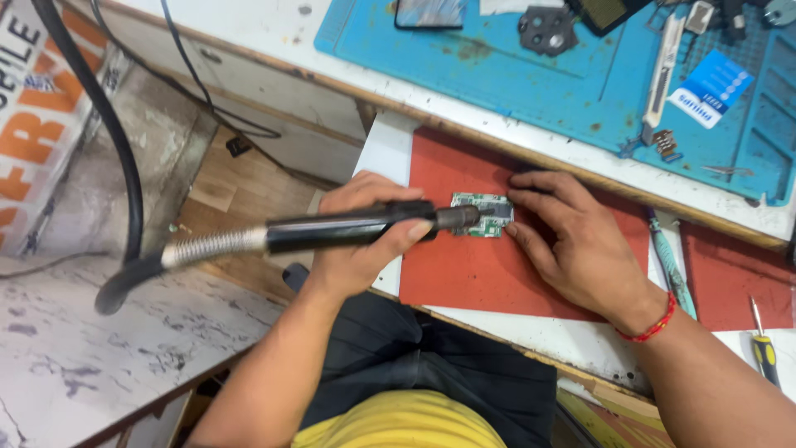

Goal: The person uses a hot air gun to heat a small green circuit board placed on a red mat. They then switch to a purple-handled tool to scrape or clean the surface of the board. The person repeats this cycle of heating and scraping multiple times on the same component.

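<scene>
Left hand [358, 241] wrapped around a black hot-air handpiece [348, 228], nozzle lying level and aimed at 3 o'clock onto a small green circuit board [483, 215]. Right hand [572, 245] spread flat, fingertips pinning the board from its 3 o'clock edge. Board flat on a red mat [464, 274], itself on a pull-out white desk [385, 149] ledge. Toward 12 o'clock, a blue work mat [580, 83] strewn with a utility knife [662, 79], a blue card [711, 90] and small parts. At 3 o'clock, a yellow-handled screwdriver [764, 348]. At 9 o'clock, wooden floor [236, 187] and a marbled grey slab [91, 348], black hose [99, 108] trailing across.
</scene>
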